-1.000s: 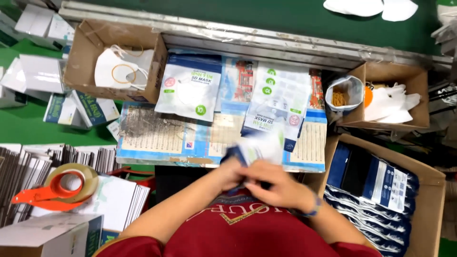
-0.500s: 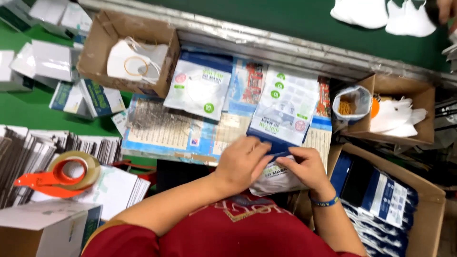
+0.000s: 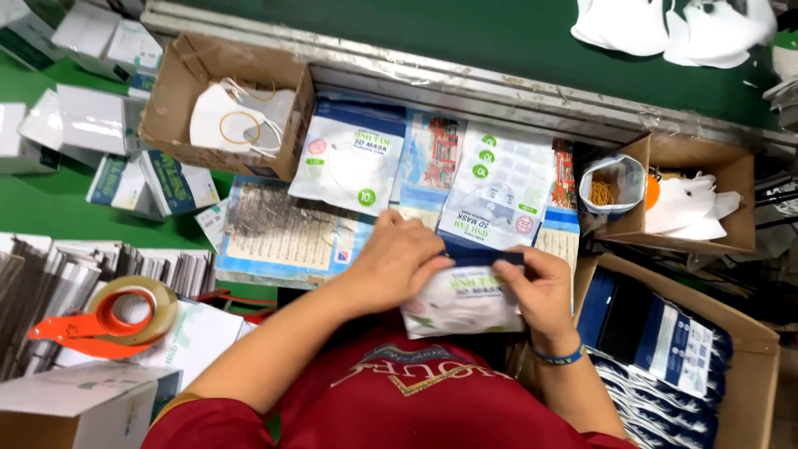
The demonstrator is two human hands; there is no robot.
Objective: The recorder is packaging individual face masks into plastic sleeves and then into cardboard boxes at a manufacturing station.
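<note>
Both hands meet on a sealed mask pouch (image 3: 465, 301) held just above the person's red shirt (image 3: 391, 399). The left hand (image 3: 397, 259) is clenched over the pouch's top left edge, fingers curled down on its dark blue strip; the right hand (image 3: 536, 287) pinches the same strip at its right end, thumb on top, a blue wristband (image 3: 559, 357) just below it.

Directly beyond the pouch, a second, larger mask pouch (image 3: 499, 187) lies flat on printed paper sheets (image 3: 283, 233), touching the left hand's knuckles. Left of that one lies another mask pouch (image 3: 353, 162). Further left of the held pouch sits a cardboard box (image 3: 179, 91) with loose white masks and rubber bands. To the pouch's right stands an open carton (image 3: 748, 349) packed with filled dark blue pouches; beyond that, a small bag of rubber bands (image 3: 605, 187). Well off to the pouch's left rests an orange tape dispenser (image 3: 104, 320)
</note>
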